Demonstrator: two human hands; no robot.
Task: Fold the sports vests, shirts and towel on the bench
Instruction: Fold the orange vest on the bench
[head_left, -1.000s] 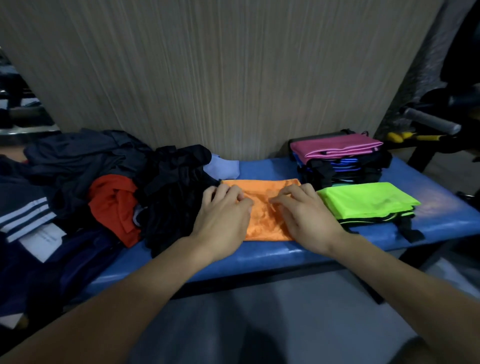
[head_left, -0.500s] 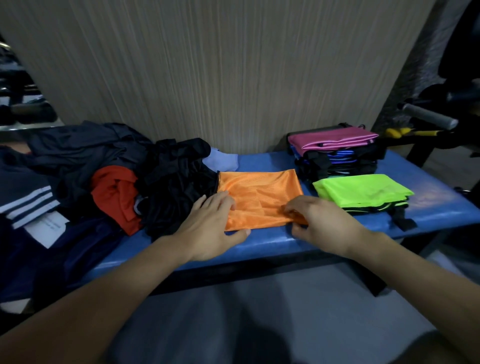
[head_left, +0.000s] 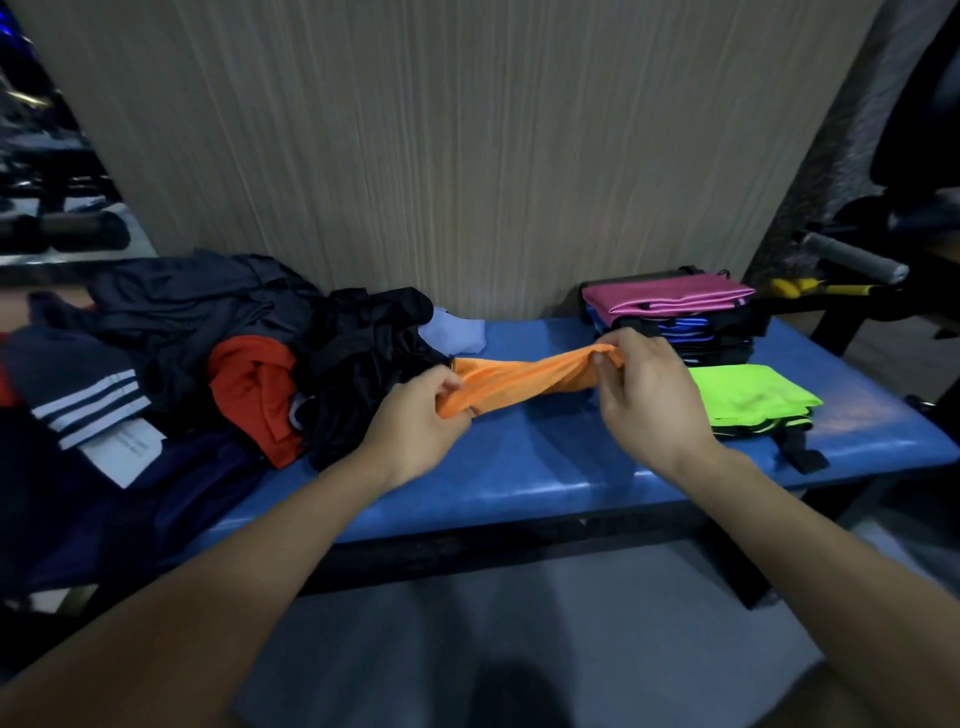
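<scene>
Both hands pinch the orange vest (head_left: 524, 382) above the blue counter (head_left: 545, 467): left grip (head_left: 421, 421) clamped on its left end, right grip (head_left: 644, 389) on its right. The right hand hides part of the green vest (head_left: 753, 397) and the folded stack (head_left: 675, 322). The dark pile (head_left: 171, 338) is cut off at the left edge.

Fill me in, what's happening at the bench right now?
A person is folding sportswear on the padded blue bench. Both hands hold a folded orange mesh vest lifted off the bench: the left hand pinches its left end, the right hand its right end. To the right sit a folded neon green vest and a stack of folded items topped by a pink one. A heap of unfolded dark clothes waits on the left.
</scene>
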